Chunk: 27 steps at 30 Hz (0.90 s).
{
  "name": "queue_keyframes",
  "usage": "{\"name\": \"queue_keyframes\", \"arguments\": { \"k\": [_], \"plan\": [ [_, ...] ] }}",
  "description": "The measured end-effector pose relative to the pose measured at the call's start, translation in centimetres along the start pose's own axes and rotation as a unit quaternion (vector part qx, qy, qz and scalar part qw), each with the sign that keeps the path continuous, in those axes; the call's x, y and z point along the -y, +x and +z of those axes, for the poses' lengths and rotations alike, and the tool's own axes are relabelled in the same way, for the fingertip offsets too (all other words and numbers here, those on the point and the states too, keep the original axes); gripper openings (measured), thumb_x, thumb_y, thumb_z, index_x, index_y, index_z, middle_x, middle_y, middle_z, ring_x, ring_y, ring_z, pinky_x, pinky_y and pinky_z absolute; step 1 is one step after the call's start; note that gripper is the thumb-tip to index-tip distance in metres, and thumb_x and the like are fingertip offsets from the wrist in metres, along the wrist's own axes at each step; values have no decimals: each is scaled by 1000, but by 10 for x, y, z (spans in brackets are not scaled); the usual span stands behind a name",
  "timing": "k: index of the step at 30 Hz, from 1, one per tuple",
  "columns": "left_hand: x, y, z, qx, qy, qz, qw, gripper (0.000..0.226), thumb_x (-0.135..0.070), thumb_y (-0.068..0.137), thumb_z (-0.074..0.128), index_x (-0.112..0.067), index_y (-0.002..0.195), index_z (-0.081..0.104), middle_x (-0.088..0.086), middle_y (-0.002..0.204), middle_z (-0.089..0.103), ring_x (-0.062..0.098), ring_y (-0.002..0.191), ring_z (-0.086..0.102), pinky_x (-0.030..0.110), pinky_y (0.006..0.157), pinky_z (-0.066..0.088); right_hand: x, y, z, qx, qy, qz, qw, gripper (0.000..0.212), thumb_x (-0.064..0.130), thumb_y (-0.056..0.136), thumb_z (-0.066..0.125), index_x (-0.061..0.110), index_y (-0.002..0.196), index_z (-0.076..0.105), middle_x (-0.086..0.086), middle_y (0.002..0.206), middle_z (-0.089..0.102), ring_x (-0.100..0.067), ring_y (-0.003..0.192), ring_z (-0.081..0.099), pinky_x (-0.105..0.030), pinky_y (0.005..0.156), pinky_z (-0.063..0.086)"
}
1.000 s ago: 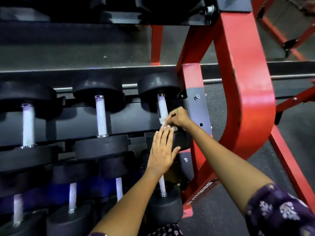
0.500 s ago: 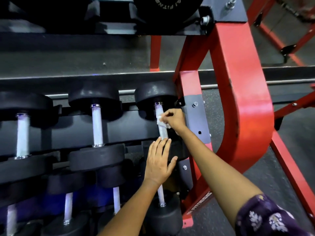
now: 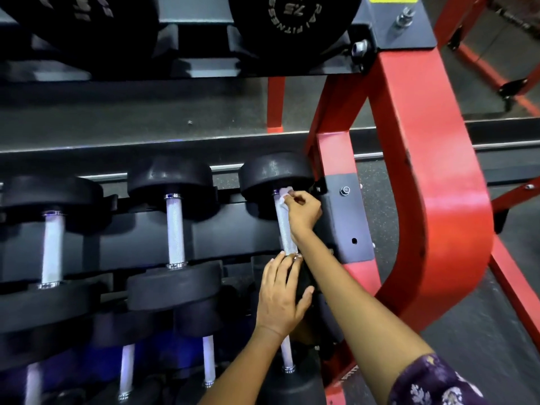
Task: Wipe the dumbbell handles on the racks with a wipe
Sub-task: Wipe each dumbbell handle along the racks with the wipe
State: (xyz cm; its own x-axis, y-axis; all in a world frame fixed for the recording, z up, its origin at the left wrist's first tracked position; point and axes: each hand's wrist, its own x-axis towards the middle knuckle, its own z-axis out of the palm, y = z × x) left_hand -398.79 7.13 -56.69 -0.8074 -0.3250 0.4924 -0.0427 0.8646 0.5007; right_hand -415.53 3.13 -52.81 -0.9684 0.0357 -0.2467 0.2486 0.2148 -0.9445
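Note:
The rightmost dumbbell on the middle rack tier has a knurled silver handle [image 3: 284,226] between black heads. My right hand [image 3: 302,211] pinches a small white wipe [image 3: 283,197] against the far end of that handle, just below the far head [image 3: 274,171]. My left hand [image 3: 282,296] lies flat with straight fingers on the near black head of the same dumbbell, fingertips at the handle's near end. That near head is mostly hidden under my hand and arm.
Two more dumbbells [image 3: 174,229] [image 3: 52,247] lie to the left on the same tier, and others [image 3: 209,361] sit on the lower tier. A red rack upright [image 3: 423,171] and grey bracket [image 3: 347,217] stand right beside my right hand. Heavy dumbbells [image 3: 292,24] fill the top shelf.
My right hand has slid the wipe up the handle from its near end to its far end. My left hand stayed on the near head. The camera moved closer.

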Motion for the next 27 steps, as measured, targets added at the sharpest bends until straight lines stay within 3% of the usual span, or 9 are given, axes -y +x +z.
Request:
{"name": "queue_keyframes", "arguments": {
  "k": [3, 6, 10, 14, 16, 19, 22, 24, 27],
  "plan": [
    [-1, -2, 0, 5, 5, -4, 1000, 53, -37, 90, 48, -6, 134, 43, 10, 133, 47, 28, 128, 41, 36, 115, 19, 1, 1, -1, -18, 12, 34, 999, 11, -1, 76, 64, 0, 81, 74, -1, 59, 60, -6, 55, 46, -21, 59, 42],
    [1, -2, 0, 3, -3, -4, 1000, 50, -40, 95, 43, -6, 133, 44, 11, 131, 50, 28, 128, 42, 35, 116, 19, 9, -5, -2, -2, -40, -54, 998, 9, 0, 77, 64, -2, 79, 72, -7, 70, 64, -11, 64, 51, -17, 62, 36],
    [0, -1, 0, 2, -6, -9, 1000, 50, -44, 101, 32, -6, 132, 44, 10, 132, 47, 28, 128, 42, 35, 116, 19, 9, -3, -4, -23, -39, -53, 998, 11, 1, 78, 62, -1, 79, 73, -19, 77, 70, -15, 65, 53, -20, 63, 37],
    [0, -1, 0, -2, -6, -6, 1000, 52, -37, 90, 47, -6, 132, 44, 9, 131, 47, 27, 127, 42, 34, 116, 18, 5, -8, -3, 24, -110, -211, 971, 9, -4, 76, 63, -5, 71, 70, -20, 75, 62, -18, 65, 52, -4, 58, 33],
    [-1, -1, 0, -3, -2, -8, 1000, 52, -37, 90, 48, -7, 132, 44, 8, 132, 46, 27, 128, 42, 34, 116, 18, -2, -4, -4, 48, -168, -287, 942, 10, 0, 78, 61, -3, 73, 70, -17, 78, 60, -18, 70, 53, -10, 63, 37],
    [-1, -1, -1, 5, -4, -12, 1000, 52, -37, 89, 49, -7, 132, 45, 11, 130, 53, 27, 128, 42, 36, 115, 22, -7, 3, -7, 64, -254, -437, 860, 15, 8, 82, 57, 3, 76, 70, -10, 79, 59, -9, 79, 46, -21, 70, 40],
    [-1, -2, 0, 12, -2, -22, 1000, 53, -36, 88, 49, -8, 133, 45, 13, 128, 58, 26, 129, 42, 37, 115, 23, -6, 10, -14, 67, -373, -597, 707, 30, 11, 81, 42, 5, 86, 71, -7, 75, 59, -15, 78, 39, -22, 60, 40],
    [-1, -2, 0, 13, -4, -28, 1000, 53, -35, 88, 50, -8, 133, 45, 14, 127, 59, 26, 129, 41, 37, 115, 22, -7, 13, -15, 80, -462, -635, 614, 39, 9, 79, 36, 5, 95, 71, -7, 80, 60, -20, 78, 46, -26, 57, 49],
    [-2, -1, 0, 10, 0, -20, 1000, 53, -35, 87, 50, -8, 133, 45, 14, 126, 60, 26, 129, 41, 36, 115, 21, 0, 11, -14, 119, -615, -607, 489, 45, 7, 77, 31, 3, 97, 71, -11, 94, 46, -25, 73, 56, -34, 58, 48]
  ]
}}
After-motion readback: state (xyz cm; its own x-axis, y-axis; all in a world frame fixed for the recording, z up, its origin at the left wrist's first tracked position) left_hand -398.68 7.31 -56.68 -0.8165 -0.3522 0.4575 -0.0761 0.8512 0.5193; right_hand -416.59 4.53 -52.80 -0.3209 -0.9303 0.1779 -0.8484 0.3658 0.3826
